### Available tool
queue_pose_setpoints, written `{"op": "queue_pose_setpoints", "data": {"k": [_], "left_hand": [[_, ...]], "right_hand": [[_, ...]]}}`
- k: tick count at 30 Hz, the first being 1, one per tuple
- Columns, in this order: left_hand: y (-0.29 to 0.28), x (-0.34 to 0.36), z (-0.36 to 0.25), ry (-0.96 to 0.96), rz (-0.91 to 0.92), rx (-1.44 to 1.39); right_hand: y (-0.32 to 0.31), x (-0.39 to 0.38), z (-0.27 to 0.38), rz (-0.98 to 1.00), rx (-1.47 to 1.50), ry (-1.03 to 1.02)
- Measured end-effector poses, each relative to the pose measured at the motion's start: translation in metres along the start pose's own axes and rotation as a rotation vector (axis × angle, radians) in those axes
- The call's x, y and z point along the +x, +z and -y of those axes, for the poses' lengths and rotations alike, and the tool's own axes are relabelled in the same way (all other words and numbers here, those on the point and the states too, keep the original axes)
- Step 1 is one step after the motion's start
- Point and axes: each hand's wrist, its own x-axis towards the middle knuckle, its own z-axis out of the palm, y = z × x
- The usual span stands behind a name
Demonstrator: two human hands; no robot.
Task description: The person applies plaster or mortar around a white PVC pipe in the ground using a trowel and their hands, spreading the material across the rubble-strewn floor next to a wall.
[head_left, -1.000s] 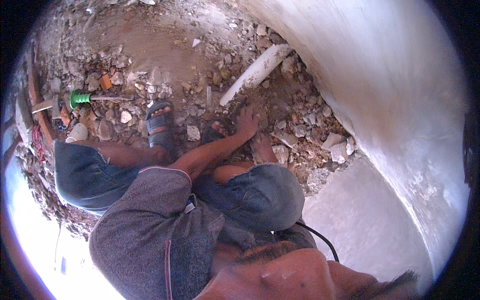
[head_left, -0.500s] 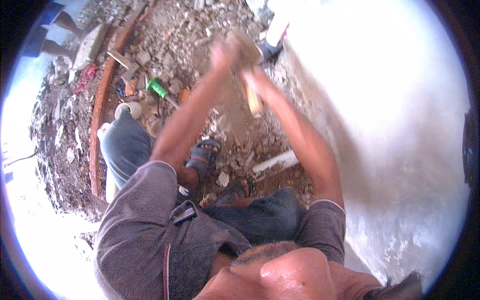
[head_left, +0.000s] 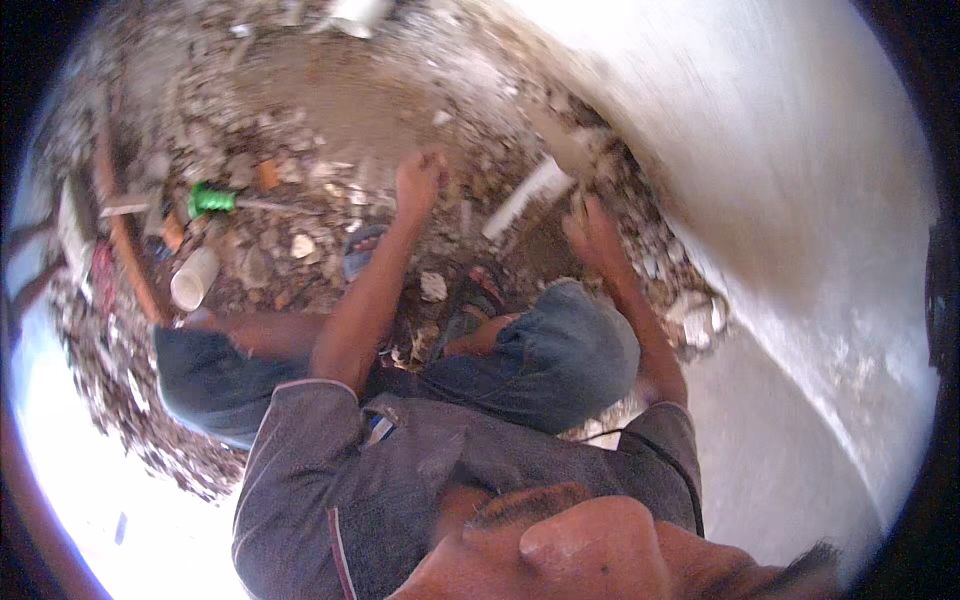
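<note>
Over the rubble, my left hand (head_left: 421, 185) hovers with its fingers curled in, and nothing shows in it. My right hand (head_left: 592, 235) is lower and to the right, near the wall. Its fingers are closed round the near end of a muddy, flat-looking tool (head_left: 556, 140), which points up and left; blur hides its exact kind. Between the hands lies a length of white pipe (head_left: 530, 197). Left of my left hand, a green-handled chisel (head_left: 212, 200) rests on the stones, its metal shaft pointing right.
A white cup-like container (head_left: 195, 280) lies on its side by my knee. Beyond it are a reddish-brown strip (head_left: 125, 240) and a pale-handled tool (head_left: 128, 205). Another white pipe (head_left: 358, 15) is at the far edge. A pale wall (head_left: 760, 150) bounds the right. Another person's legs (head_left: 30, 250) show far left.
My hands, close together far ahead before, are now apart and nearer my body. The right has come back with the tool. The view has swung, bringing more wall base into sight.
</note>
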Motion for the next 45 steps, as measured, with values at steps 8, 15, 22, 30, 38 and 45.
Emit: {"op": "queue_pose_setpoints", "data": {"k": [8,15,22,30,38,45], "left_hand": [[0.108,-0.113,0.111,-0.410,0.743,0.010],[0.142,-0.107,0.138,-0.408,0.664,0.232],[0.159,-0.105,0.204,-0.083,0.796,0.396],[0.132,-0.109,0.130,-0.271,0.726,0.353],[0.125,-0.116,0.141,-0.177,0.745,0.419],[0.144,-0.114,0.148,-0.059,0.863,0.389]], "right_hand": [[0.060,-0.049,-0.163,0.019,-0.113,0.272],[0.070,-0.088,-0.123,0.370,-0.586,-0.045],[0.045,-0.026,-0.139,0.298,-0.300,0.022],[0.023,-0.061,-0.095,0.400,-0.478,0.006],[0.056,-0.067,-0.090,0.403,-0.446,0.027],[0.110,-0.070,-0.191,0.130,-0.169,0.125]]}}
